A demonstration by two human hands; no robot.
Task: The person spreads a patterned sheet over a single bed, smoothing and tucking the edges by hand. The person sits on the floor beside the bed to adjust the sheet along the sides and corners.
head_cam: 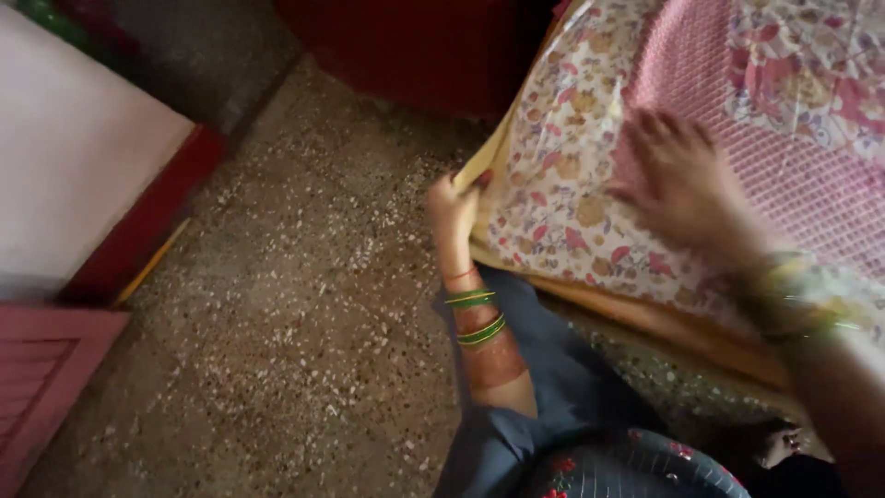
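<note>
A floral bedsheet [572, 166] in cream, pink and yellow covers a mattress at the right, with a pink checked cloth [793, 157] lying on top. My left hand [452, 207] is closed on the sheet's edge at the mattress corner. Green and gold bangles circle that wrist. My right hand [682, 180] rests flat on the sheet with its fingers spread, blurred by motion, beside the pink cloth. Bangles show on that wrist too.
A speckled stone floor [295, 314] fills the middle. A white wall with a red skirting [147, 221] runs along the left, and a pink door panel [37, 378] sits at the lower left. Dark red furniture [415, 46] stands behind. My grey garment hangs below.
</note>
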